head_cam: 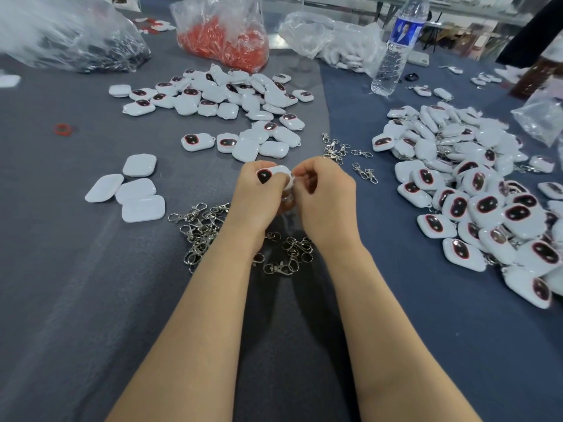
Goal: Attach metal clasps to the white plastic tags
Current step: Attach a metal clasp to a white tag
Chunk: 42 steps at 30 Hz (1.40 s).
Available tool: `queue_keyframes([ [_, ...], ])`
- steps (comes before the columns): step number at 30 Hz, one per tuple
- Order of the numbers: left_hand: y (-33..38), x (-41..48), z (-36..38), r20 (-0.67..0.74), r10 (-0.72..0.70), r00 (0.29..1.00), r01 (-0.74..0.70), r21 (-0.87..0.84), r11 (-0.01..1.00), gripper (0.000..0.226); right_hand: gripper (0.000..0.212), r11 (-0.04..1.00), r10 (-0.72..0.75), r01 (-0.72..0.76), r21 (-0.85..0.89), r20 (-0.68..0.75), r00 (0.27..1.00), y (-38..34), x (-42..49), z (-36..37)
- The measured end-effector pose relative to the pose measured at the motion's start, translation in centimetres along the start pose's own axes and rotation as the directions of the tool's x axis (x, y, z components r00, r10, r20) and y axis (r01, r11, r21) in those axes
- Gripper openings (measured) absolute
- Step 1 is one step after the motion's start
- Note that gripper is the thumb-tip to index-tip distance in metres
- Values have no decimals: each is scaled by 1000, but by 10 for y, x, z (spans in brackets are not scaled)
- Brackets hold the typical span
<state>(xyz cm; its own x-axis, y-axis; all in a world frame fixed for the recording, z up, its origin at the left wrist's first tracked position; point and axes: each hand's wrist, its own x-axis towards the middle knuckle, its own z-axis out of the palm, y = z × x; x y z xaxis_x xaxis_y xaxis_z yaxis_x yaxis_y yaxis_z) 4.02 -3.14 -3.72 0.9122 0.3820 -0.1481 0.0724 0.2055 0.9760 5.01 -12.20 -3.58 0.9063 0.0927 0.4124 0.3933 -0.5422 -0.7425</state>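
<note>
Hands meet low over the middle of the table: the left hand (259, 193) grips a white tag (275, 175) with its dark, red-rimmed oval facing up, fingers curled round it. The right hand (323, 193) pinches at the tag's right end with curled fingers. Whether a clasp sits between them is hidden.

Under and around both wrists lies a loose heap of metal clasps (201, 229), and a smaller scatter of clasps (335, 147) lies just beyond the right hand. To the left, four blank tags (134, 190) lie flat, close together. Farther out in the middle spreads a pile of tags (231, 95), some face up, some face down. At the right a bigger pile (475, 202) crowds the table edge, with metal rings showing among the tags.

At the far side stand three plastic bags — a bag of red pieces (225, 35), a bag of dark pieces (70, 41) at the left and a clear bag of white pieces (332, 41). A water bottle (396, 47) stands upright beside the clear bag. A small red ring (62, 128) lies alone at the left.

The table is covered with a grey-blue cloth (91, 300). Beyond it the room is blurred — table legs and shelving, little more.
</note>
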Motion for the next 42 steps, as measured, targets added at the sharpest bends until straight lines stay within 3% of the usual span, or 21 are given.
queue_keyframes([
  [3,-1,0,-2,-3,203,979,-192,313,930,23,11,999,51,-52,1,44,998,5,1,0],
  [6,-2,0,-3,44,286,957,-278,410,868,26,16,997,60,-63,35,81,995,8,1,-1],
  [8,0,-1,-2,16,239,971,-233,296,927,23,20,993,48,-55,109,63,997,6,1,-3],
  [10,6,-3,-2,11,55,998,-55,-21,998,19,20,978,49,-56,202,39,998,3,2,-4],
  [12,10,-3,-4,106,-110,988,139,-322,937,17,18,956,59,-64,287,27,998,0,2,-5],
  [14,13,-3,-9,240,-196,951,294,-497,817,21,15,936,74,-84,342,44,996,-2,3,-5],
  [17,17,-3,-15,392,-255,884,452,-578,680,18,14,941,81,-110,321,102,992,-2,4,-4],
  [20,18,-5,-15,418,-273,867,482,-562,672,16,14,977,42,-45,210,21,999,1,2,-1],
  [26,15,-7,-9,218,-219,951,296,-441,847,7,14,997,-35,39,73,-52,998,0,-1,1],
  [28,13,-6,-5,92,-124,988,145,-271,952,13,16,998,-69,69,-7,-11,998,2,0,0],
  [30,12,-5,-5,-30,82,996,-81,25,996,18,17,992,-93,97,-75,55,994,4,0,-2],
  [33,8,-7,-7,32,426,904,-399,419,816,21,17,970,-91,131,-206,190,978,7,2,-5],
  [35,3,-8,-7,103,521,848,-493,519,699,22,18,964,-59,116,-238,233,971,9,2,-6],
  [36,1,-7,-6,103,525,845,-496,518,697,23,19,974,-42,88,-207,218,975,8,1,-6],
  [38,3,-4,-5,21,418,908,-394,374,840,23,15,997,-7,17,-73,136,991,5,0,-3],
  [40,7,-2,-3,-33,148,988,-145,60,988,22,7,998,31,-36,59,77,997,1,0,-1],
  [42,9,-2,-4,34,-111,993,116,-235,965,18,10,985,69,-79,151,67,995,0,1,1],
])
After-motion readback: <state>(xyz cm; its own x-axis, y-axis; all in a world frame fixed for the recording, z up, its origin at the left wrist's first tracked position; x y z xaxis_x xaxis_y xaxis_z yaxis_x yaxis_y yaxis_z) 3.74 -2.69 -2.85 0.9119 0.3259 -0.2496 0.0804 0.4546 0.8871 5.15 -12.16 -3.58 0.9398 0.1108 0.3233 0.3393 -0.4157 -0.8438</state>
